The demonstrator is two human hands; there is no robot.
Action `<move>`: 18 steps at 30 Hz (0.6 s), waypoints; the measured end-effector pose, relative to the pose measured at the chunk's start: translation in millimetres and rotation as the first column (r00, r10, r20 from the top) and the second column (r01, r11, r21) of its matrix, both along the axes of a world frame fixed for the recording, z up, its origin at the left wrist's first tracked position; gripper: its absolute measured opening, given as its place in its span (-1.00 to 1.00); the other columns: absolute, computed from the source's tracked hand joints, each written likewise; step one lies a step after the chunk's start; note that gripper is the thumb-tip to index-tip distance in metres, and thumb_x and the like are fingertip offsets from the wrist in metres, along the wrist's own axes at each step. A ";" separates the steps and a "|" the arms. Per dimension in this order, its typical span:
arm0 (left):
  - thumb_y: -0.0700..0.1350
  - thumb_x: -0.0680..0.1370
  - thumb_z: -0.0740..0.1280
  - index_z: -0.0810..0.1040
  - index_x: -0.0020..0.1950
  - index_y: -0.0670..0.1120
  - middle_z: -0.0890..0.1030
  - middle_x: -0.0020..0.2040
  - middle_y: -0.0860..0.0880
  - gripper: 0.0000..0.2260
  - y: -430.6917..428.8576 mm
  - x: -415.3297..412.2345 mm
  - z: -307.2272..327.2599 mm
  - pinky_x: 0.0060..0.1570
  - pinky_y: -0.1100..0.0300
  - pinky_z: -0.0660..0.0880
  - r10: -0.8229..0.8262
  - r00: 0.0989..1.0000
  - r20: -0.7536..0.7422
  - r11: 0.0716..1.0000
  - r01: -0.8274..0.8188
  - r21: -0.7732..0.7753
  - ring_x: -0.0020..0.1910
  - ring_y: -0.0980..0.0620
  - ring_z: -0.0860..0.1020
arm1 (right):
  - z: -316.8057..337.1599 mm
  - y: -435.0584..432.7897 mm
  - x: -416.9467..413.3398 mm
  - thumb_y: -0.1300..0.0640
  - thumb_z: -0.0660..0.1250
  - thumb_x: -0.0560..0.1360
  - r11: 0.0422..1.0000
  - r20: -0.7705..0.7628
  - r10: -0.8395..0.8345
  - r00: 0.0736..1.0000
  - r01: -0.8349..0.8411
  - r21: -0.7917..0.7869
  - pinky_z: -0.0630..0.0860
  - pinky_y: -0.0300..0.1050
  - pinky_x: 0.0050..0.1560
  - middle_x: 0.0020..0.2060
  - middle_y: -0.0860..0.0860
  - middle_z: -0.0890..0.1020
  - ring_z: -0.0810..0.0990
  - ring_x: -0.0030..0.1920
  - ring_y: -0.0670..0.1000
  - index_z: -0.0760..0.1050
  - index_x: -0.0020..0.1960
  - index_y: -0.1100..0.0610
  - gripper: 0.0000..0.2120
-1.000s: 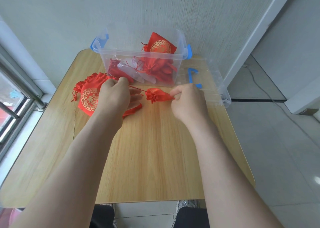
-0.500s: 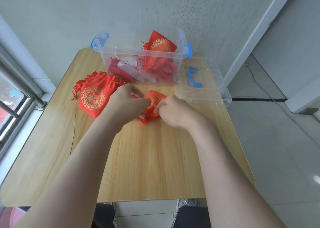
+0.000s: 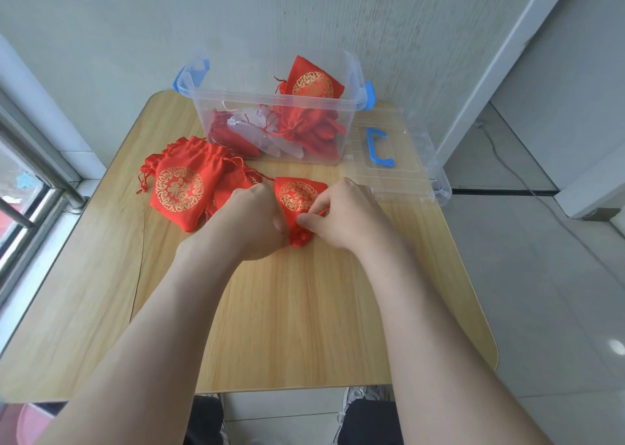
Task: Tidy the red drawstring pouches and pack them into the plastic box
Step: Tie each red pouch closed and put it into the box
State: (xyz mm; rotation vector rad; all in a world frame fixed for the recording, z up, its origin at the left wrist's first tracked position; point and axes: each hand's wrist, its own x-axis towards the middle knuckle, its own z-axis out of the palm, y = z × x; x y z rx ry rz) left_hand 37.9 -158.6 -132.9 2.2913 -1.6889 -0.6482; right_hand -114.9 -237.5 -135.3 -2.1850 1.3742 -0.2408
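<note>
Your left hand (image 3: 252,219) and right hand (image 3: 341,218) meet over the far half of the light wooden desk (image 3: 287,309), and both hold the small red satin drawstring pouch (image 3: 297,194) printed with a round gold emblem. The pouch lies flat on the desk between your hands, with its emblem up and its gathered mouth turned toward you. Your left hand is curled into a loose fist against the left side of the puckered neck. Your right hand pinches the same neck between thumb and forefinger, with a thin red cord showing just beside the thumb. To the left of your left hand, partly under it, lies a larger red drawstring pouch (image 3: 179,187) with the same gold print, its tasselled cords trailing toward the desk's left edge. A second red pouch seems to sit beneath it, but you cannot tell for certain. Behind them, against the wall, stands the clear plastic box (image 3: 270,99) with blue latches. It is open and holds a heap of red pouches (image 3: 313,86) and some pale translucent ones. The topmost red pouch leans upright against the back wall of the box. The clear plastic lid (image 3: 406,180) with a blue handle (image 3: 380,147) lies flat on the desk, just right of the box and overhanging the desk's right edge.
</note>
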 end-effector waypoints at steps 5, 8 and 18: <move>-0.01 0.56 0.47 0.79 -0.11 0.09 0.70 -0.07 0.07 -0.89 3.7 -3.1 9.5 -0.02 0.21 0.48 -0.050 0.997 -0.054 0.998 0.051 0.022 0.03 0.02 0.59 | 1.0 0.1 -1.7 -0.12 0.61 0.47 1.000 -0.037 0.007 0.999 -0.007 -0.010 0.56 -0.07 0.13 -0.13 -0.06 0.70 0.56 0.02 0.04 0.79 -0.03 -0.07 -0.85; 0.13 0.51 0.37 0.70 -0.16 0.24 0.56 0.13 0.10 -0.88 4.6 -3.5 8.6 0.28 -0.04 0.43 0.001 0.999 0.036 1.000 -0.001 -0.017 0.27 -0.06 0.42 | 0.1 -0.5 -0.9 -0.10 0.61 0.48 1.000 -0.063 -0.014 0.998 0.015 0.016 0.56 -0.06 0.12 -0.07 -0.04 0.70 0.63 0.07 0.07 0.78 -0.04 -0.09 -0.88; -0.01 0.58 0.40 0.71 -0.10 -0.09 0.72 -0.15 -0.01 -0.82 -1.5 -9.0 15.2 -0.10 0.15 0.58 0.059 0.974 -0.217 0.992 -0.082 -0.100 -0.06 0.01 0.67 | 1.2 -1.5 0.3 0.10 0.59 0.49 0.999 0.056 -0.013 0.998 0.015 -0.032 0.54 -0.14 -0.04 -0.14 -0.13 0.58 0.65 0.01 0.02 0.74 0.01 -0.08 -0.87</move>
